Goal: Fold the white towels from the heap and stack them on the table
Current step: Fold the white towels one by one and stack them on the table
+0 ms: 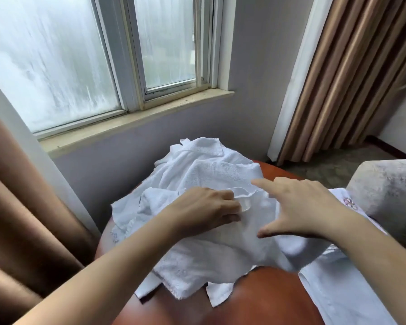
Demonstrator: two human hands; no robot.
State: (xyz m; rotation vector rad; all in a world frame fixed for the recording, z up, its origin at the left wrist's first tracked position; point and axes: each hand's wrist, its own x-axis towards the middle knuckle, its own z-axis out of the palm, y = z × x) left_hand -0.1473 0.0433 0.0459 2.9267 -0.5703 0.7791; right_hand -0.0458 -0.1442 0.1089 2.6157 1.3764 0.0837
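Observation:
A heap of crumpled white towels [204, 167] covers most of a round reddish-brown table [267, 299]. My left hand [206, 209] lies on top of the heap, its fingers curled round the hemmed edge of one towel near the middle. My right hand [300, 205] hovers just to the right of it with fingers spread, index finger pointing left over the towels and thumb stretched down, holding nothing. A flatter white cloth [345, 292] spreads over the table's right side, with a small embroidered mark near its far edge.
A window with a stone sill [136, 120] is on the wall behind the table. Brown curtains hang at the left [21, 207] and the right [352, 78]. A grey upholstered chair arm [384, 186] stands close to the right.

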